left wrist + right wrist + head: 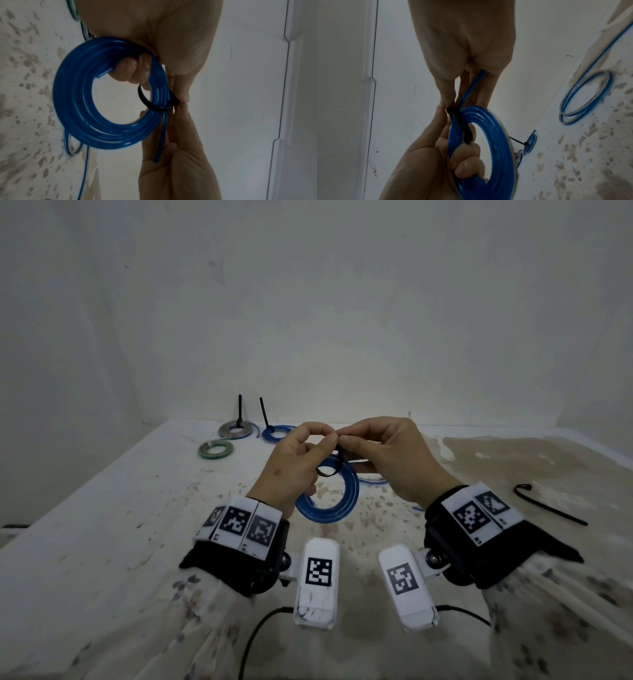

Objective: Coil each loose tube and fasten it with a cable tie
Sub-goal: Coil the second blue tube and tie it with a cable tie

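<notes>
Hands meet above the middle of the table (102, 508), working one coil. The left hand (294, 463) has its lower fingers (126, 70) curled through the blue tube coil (337, 501), gripping the stacked loops, while its thumb and forefinger pinch the black cable tie (330, 470) where it wraps the coil. The right hand (394, 453) pinches the tie at the same spot, fingertip to fingertip with the left, and the tube's loose tail (476, 83) runs back along its palm. The tie forms a slack loop round the glossy, translucent loops; whether it is threaded through its head is hard to tell, as the fingers cover that spot.

Three finished coils lie near the table's far left edge: a grey one (236, 429) and a blue one (275, 433), each with a tie tail sticking up, and a green one (215, 449) lying flat. One spare black tie (548, 505) lies by the right edge. A loose blue-and-grey tube (585, 97) sprawls in wide loops on the speckled, stained white tabletop beyond the right hand.
</notes>
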